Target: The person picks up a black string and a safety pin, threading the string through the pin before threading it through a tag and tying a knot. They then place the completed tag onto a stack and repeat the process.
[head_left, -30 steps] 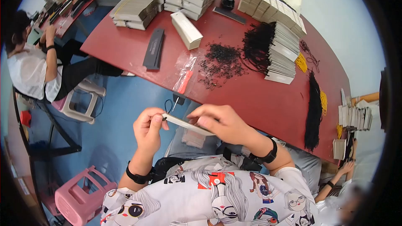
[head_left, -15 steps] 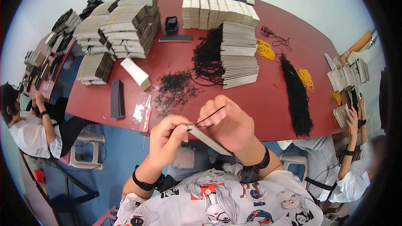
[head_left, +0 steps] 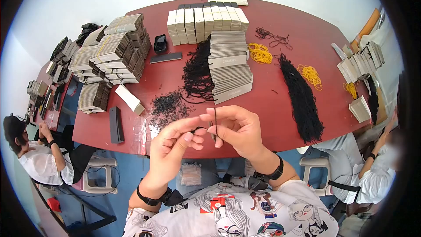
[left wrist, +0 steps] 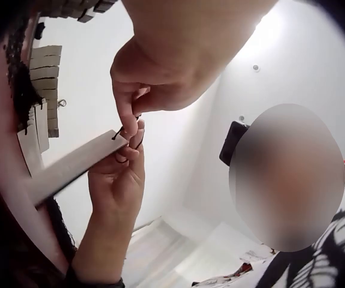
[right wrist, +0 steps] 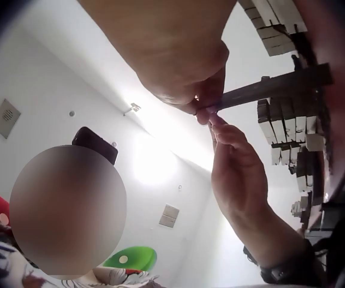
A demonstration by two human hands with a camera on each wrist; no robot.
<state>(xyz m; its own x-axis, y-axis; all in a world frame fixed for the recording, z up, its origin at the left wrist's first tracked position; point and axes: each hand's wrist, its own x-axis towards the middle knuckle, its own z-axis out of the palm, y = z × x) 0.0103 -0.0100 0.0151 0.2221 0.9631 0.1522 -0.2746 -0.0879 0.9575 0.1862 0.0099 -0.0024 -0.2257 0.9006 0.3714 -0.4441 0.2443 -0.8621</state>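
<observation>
My left hand [head_left: 169, 147] pinches a black cord [head_left: 195, 130] between thumb and index finger, just left of my right hand [head_left: 243, 134]. A loop of that cord runs over the right index finger and down past the thumb. In the left wrist view a long pale card tag [left wrist: 76, 165] juts out from the meeting fingertips, the cord coming through near its end. From the right wrist view the tag's dark side [right wrist: 274, 87] shows, its near end among the right fingers. Seen from the head, the tag is mostly hidden by the hands.
On the red table [head_left: 263, 127] lie a row of finished-looking corded tags [head_left: 230, 66], loose black clips [head_left: 171, 105], a black cord bundle [head_left: 300, 101], yellow bands [head_left: 261, 53] and stacked tag bundles [head_left: 118, 48]. People sit at left [head_left: 48, 158] and right [head_left: 368, 171].
Both hands have come up over the table edge, and the head view has shifted. The right hand first drew the cord taut away from the tag; now the loop lies over its fingers, close to the left hand.
</observation>
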